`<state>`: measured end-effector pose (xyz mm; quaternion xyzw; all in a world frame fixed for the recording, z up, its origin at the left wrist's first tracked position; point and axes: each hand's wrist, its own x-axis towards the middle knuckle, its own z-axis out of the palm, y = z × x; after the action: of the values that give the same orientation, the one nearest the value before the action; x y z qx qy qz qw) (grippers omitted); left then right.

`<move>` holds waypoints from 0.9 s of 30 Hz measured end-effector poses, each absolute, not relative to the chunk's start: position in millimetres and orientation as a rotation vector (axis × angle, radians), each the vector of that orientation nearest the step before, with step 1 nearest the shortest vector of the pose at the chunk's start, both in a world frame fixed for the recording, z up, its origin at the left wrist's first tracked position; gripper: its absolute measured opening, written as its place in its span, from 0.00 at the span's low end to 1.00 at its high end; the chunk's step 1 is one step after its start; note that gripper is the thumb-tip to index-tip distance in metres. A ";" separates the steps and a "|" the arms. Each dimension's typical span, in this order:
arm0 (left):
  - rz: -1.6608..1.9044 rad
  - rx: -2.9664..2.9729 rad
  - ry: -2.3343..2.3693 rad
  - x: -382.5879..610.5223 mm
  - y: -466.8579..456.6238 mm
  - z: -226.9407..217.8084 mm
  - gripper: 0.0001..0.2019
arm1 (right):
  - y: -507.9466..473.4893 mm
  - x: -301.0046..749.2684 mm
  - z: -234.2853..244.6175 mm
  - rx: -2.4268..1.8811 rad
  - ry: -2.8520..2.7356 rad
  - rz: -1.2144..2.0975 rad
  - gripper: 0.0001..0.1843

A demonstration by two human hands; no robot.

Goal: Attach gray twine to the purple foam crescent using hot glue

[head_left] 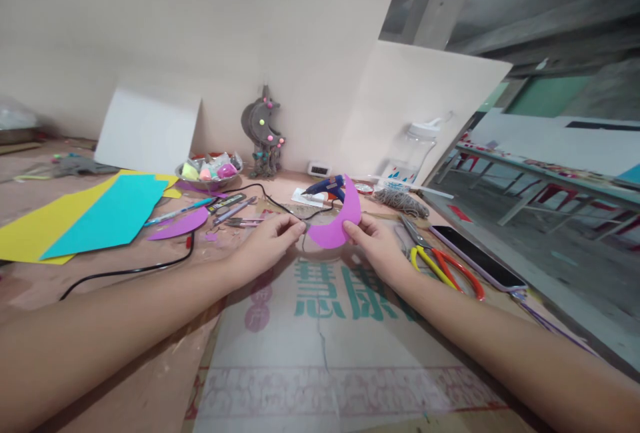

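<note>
My right hand (376, 244) pinches a purple crescent-shaped foam cutout (342, 218), holding it upright over a printed cardboard sheet (330, 346). My left hand (270, 241) has its fingers pinched together at the crescent's lower tip, touching it. Just behind the crescent lies a blue glue gun (326, 187) with its black cord (150, 266) trailing left across the table.
Yellow sheet (35, 230) and teal sheet (110, 213) lie at left, with a second purple crescent (181, 225) and pens (235, 210). A bowl of coloured balls (209, 170), a grey moon ornament (263, 128), pliers with red and yellow handles (440, 266), a phone (477, 258), twine (400, 202) and a bottle (413, 152) surround them.
</note>
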<state>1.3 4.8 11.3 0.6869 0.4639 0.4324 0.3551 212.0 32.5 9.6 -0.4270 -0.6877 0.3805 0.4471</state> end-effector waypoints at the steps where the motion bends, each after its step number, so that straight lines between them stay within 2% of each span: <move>1: 1.122 1.733 1.186 1.2 6.5 9.9 0.11 | 31.8 211.9 10.0 -1.060 -1.703 0.944 0.16; 15: 1.145 1.571 0.995 3.4 6.7 8.3 0.15 | 35.9 212.2 5.6 -1.044 -1.631 0.959 0.15; 20: 1.072 1.272 0.827 5.5 -1.4 4.4 0.22 | 37.5 214.1 3.1 -1.048 -1.586 0.932 0.16; 27: 1.029 1.509 0.977 1.0 2.7 6.2 0.21 | 36.0 212.3 4.1 -0.994 -1.595 1.012 0.15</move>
<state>1.0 2.7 6.2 0.6266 0.4057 0.4272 0.5101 212.3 36.0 4.1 -0.4079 -0.6544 0.4152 0.4827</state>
